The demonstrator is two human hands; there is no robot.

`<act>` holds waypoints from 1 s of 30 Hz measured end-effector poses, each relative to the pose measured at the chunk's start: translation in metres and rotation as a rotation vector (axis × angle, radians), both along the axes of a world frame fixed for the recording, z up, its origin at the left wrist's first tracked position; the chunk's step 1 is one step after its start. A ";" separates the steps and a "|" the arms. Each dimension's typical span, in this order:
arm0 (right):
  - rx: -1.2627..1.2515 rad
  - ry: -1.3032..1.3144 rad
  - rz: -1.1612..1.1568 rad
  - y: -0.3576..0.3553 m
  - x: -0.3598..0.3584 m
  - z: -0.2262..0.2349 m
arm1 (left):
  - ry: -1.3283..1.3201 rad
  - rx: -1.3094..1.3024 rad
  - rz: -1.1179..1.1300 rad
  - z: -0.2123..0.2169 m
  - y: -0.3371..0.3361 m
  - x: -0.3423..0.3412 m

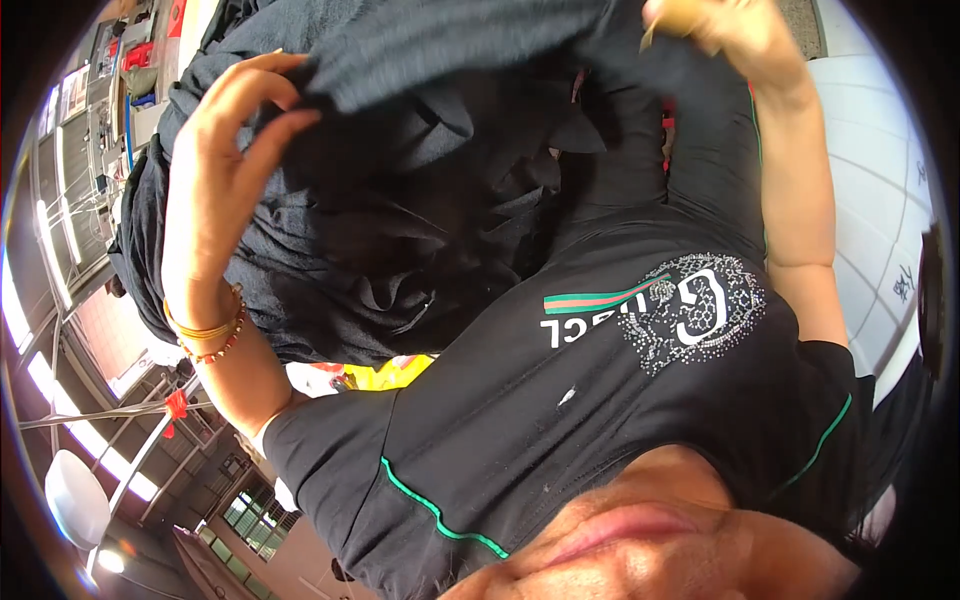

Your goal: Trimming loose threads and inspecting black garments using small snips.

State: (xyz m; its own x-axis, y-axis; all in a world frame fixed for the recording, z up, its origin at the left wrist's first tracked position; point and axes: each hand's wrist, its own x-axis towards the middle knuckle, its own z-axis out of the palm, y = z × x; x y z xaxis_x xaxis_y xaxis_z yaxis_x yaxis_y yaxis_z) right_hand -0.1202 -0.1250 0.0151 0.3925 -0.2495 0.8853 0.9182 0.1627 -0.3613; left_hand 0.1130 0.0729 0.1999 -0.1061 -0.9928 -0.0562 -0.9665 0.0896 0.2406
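Note:
A length of dark grey cloth (pixel 450 50) stretches between my raised hands, and part of it is smeared by motion. At its left end my left hand (pixel 225 135) has curled fingers closed around the edge, with the thumb just below. My right hand (pixel 735 35) is up by the cloth's other end, bent inward and blurred; a tan covering (pixel 688 17) shows on its fingers. The top of the picture cuts off part of that hand. Below the stretched piece lies a large heap of black and dark grey fabric (pixel 360 240), bunched beside my lap.
A white surface (pixel 870 170) with dark handwritten marks curves along the right. Beneath the heap shows something yellow (pixel 390 373). At the left stand a pole with a red ribbon (pixel 177 405), a white rounded object (pixel 77 497) and shelves with red items (pixel 137 55).

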 end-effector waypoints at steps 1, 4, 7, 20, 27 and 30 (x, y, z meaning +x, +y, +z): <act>0.308 -0.135 0.310 -0.003 0.009 0.010 | 0.105 -0.034 0.073 0.002 0.002 0.007; 0.607 0.172 0.540 -0.039 -0.015 0.036 | 0.367 -0.282 0.285 0.020 -0.021 0.031; 0.752 0.484 -0.202 -0.050 -0.017 0.037 | 0.082 -0.473 0.144 0.005 -0.082 0.070; 0.870 0.267 -0.009 -0.057 0.003 0.030 | -0.643 -0.304 -0.071 -0.064 -0.074 -0.027; 0.737 0.449 0.102 -0.078 -0.015 0.056 | 0.631 -0.555 0.448 0.022 -0.073 0.043; 0.691 0.427 0.075 -0.072 -0.006 0.060 | 1.107 -0.374 0.418 0.042 -0.058 0.086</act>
